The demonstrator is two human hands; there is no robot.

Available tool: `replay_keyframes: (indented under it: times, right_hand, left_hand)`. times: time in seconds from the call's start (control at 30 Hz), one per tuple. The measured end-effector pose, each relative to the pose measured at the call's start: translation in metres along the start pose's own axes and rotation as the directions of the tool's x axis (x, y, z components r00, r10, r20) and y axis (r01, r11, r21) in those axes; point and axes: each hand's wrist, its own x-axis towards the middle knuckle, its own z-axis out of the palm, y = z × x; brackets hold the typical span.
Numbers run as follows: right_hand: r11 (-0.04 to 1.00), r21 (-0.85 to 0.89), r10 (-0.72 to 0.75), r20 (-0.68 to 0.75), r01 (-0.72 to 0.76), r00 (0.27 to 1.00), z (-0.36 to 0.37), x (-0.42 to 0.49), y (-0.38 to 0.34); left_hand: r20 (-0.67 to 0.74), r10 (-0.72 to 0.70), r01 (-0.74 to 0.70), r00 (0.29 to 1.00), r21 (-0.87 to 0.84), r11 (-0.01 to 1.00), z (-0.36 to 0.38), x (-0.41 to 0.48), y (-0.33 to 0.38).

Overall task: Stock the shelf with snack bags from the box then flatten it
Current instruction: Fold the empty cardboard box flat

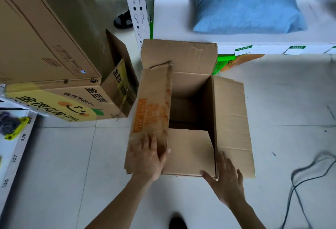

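- Two stacked cartons [54, 90] stand at left, clear of the work.
- Left hand [148, 157] lies flat and spread on the box's left flap [151, 112].
- Box [190, 105] sits on the floor before the shelf [218, 28], seemingly empty; collapse it next.
- Right hand [226, 181], open, rests against the near right corner: push inward evenly.

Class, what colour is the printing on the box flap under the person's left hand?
Orange, on the flap of the box; head view.

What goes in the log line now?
box: open, looks empty | left hand: on left flap | right hand: at right corner | blue bag: on shelf
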Motion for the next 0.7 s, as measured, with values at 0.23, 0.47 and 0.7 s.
replay_keyframes:
  times: [0.23,0.47,0.7]
  right_hand:
    - [0.998,0.054,0.03,-0.047,-0.027,0.998,0.018,0.018,0.012]
    - [0.971,0.206,0.143,-0.074,-0.125,0.987,-0.003,0.068,0.05]
    - [0.89,0.385,0.285,-0.047,-0.246,0.957,-0.018,0.129,0.085]
  left_hand:
    - [0.056,-0.096,0.09,0.994,0.093,0.992,0.033,0.029,-0.005]
    - [0.06,-0.292,0.291,0.955,0.024,0.957,0.031,0.07,-0.013]
    - [0.084,-0.399,0.407,0.913,-0.125,0.905,0.029,0.104,-0.012]
